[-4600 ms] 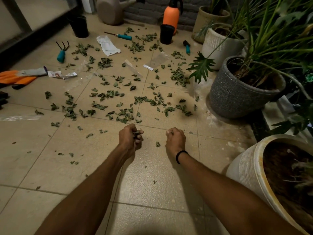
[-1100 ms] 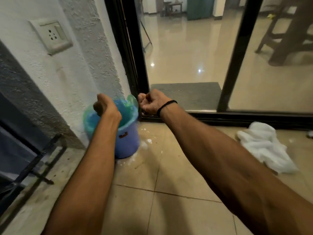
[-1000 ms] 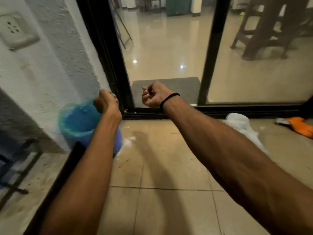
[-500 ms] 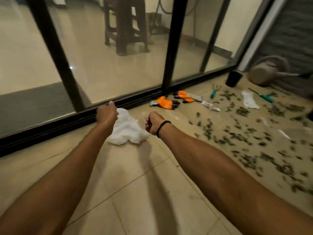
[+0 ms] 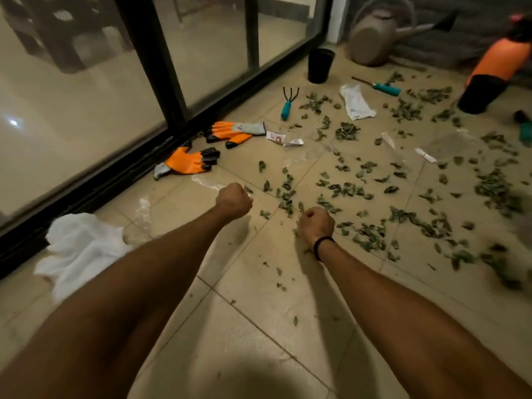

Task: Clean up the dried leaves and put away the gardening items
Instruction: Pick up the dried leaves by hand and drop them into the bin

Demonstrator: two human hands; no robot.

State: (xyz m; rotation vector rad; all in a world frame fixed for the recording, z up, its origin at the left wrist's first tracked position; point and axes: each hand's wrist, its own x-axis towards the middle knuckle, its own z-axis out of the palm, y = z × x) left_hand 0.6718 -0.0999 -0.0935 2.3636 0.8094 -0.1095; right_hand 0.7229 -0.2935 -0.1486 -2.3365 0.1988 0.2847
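Dried green leaves [image 5: 348,191] lie scattered over the tan floor tiles, thickest at the right. My left hand [image 5: 233,200] is a curled fist above the floor at the near edge of the leaves, with nothing visible in it. My right hand [image 5: 316,223], also curled with nothing seen in it, hovers just over a few leaves. Two orange gloves [image 5: 187,161] [image 5: 233,132] lie by the door track. A teal hand rake [image 5: 288,103] and another teal-handled tool [image 5: 384,87] lie further off.
A white cloth [image 5: 80,249] lies at the left by the glass sliding door [image 5: 155,67]. Two black pots [image 5: 320,64] [image 5: 482,93], a watering can [image 5: 374,33] and an orange sprayer [image 5: 505,60] stand at the back. A white bag [image 5: 355,102] and clear wrappers [image 5: 444,145] lie among the leaves.
My view swung from the blue bin by the wall back to the leaf-strewn floor. Both fists left the bin and now hover at the near edge of the leaves.
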